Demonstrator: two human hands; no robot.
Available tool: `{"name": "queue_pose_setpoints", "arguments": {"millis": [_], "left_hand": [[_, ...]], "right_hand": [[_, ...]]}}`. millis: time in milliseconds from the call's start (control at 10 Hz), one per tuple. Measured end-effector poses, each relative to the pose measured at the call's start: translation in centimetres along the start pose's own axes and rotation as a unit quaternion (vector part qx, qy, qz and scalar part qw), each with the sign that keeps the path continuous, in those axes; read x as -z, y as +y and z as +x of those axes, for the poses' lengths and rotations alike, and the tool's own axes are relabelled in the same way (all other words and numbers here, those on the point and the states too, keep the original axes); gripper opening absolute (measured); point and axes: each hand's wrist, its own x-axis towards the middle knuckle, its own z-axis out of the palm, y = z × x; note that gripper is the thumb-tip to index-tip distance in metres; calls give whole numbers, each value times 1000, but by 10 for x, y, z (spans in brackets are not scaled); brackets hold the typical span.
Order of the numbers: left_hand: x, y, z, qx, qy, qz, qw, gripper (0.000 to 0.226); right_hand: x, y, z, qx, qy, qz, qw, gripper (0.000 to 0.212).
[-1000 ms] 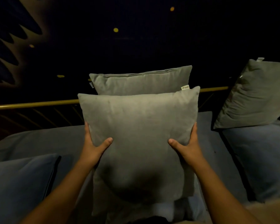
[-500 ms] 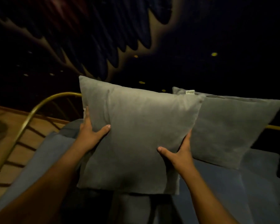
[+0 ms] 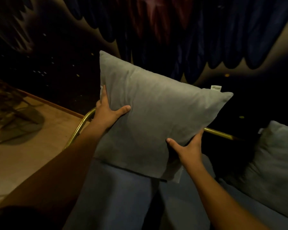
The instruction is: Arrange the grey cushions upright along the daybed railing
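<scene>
A square grey cushion [image 3: 153, 117] is held upright and tilted in front of the brass daybed railing [image 3: 219, 133], near the railing's curved left corner. My left hand [image 3: 108, 112] grips its left edge, thumb across the front. My right hand [image 3: 188, 146] grips its lower right edge. The cushion's bottom edge is close above the blue-grey mattress [image 3: 131, 196]; contact cannot be told. A second grey cushion [image 3: 273, 163] leans against the railing at the right edge.
The railing bends down at the left corner [image 3: 78, 128]. Beyond it lies a wooden floor [image 3: 32, 155] with a dark metal stand [image 3: 15, 123]. A dark wall with a feather mural [image 3: 173, 30] rises behind the railing.
Both hands have carried the cushion leftward along the railing, away from the other grey cushion and toward the curved corner. The view has swung left with it.
</scene>
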Motion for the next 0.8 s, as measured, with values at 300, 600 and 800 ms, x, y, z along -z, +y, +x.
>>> {"name": "queue_pose_setpoints", "arguments": {"millis": [300,600,800], "left_hand": [[-20,-86,75,75,-54,61,994,123],[-55,-118,70,80,-54,81,992,117],[-68,-105,16,45,-97,67,992,92]], "right_hand": [[-94,13,50,-56,-51,-65,995,122],[-106,25,62,-97,-117,-154,976,115],[-70,47,38,-108,-147,-138,973,67]]}}
